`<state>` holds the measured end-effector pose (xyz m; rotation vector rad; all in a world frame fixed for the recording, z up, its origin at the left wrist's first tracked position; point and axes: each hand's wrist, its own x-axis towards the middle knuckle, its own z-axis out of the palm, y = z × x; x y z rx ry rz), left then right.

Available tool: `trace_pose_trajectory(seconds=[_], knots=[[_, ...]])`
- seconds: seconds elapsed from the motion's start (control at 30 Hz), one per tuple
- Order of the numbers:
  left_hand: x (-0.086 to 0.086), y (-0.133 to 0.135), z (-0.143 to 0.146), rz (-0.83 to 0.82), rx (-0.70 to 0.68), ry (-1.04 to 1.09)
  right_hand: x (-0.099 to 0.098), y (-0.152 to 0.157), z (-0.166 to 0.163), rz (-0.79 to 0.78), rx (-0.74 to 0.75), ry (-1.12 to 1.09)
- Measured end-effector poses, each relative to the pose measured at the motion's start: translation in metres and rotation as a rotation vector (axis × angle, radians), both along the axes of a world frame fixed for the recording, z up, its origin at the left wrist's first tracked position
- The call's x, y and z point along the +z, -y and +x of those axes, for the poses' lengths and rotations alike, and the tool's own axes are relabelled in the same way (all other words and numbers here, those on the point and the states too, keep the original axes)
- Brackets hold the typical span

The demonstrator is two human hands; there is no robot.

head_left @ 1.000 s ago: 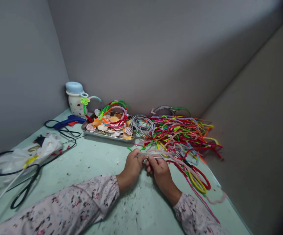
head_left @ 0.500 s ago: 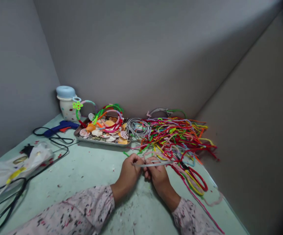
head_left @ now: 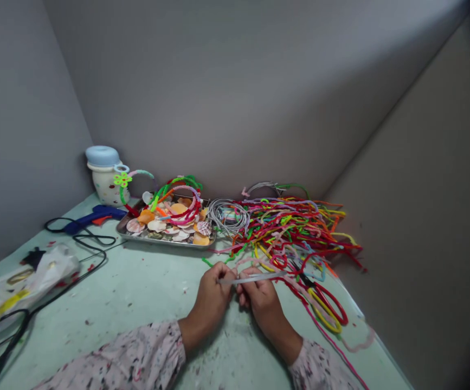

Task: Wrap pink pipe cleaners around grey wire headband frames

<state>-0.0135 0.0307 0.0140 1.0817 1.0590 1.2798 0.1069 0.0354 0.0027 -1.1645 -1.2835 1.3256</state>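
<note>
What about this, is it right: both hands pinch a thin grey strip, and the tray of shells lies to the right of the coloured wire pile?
Not quite. The head view shows the tray lying to the left of the coloured wire pile, not the right. The left hand and right hand do pinch the grey strip.

Counted on my pale-green table [head_left: 145, 281]: two hands of mine, left hand [head_left: 212, 295] and right hand [head_left: 261, 297], sharing one thin pale-grey strip [head_left: 255, 278]. One shallow steel tray [head_left: 162, 241] of seashells, too many to number. One white ceramic jar with a pale-blue lid [head_left: 103, 181]. One blue glue gun [head_left: 92, 218]. One clear plastic bag [head_left: 35, 273]. One tangled heap of coloured pipe cleaners [head_left: 295, 225], uncountable.
</note>
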Motion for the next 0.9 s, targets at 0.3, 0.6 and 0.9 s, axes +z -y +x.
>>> trace_pose_trajectory(seconds=[0.3, 0.6, 0.9], knots=[[-0.0001, 0.0014, -0.0006, 0.031, 0.023, -0.076, -0.0031, -0.0032, 0.0006, 0.029, 0.008, -0.024], [0.0022, 0.0028, -0.0007, 0.046, 0.017, -0.13, -0.0059, -0.0023, 0.0015, 0.053, 0.0, 0.02], [-0.0009, 0.0011, -0.0015, 0.03, -0.008, -0.136, -0.0015, 0.0003, 0.0004, 0.045, -0.008, 0.042]])
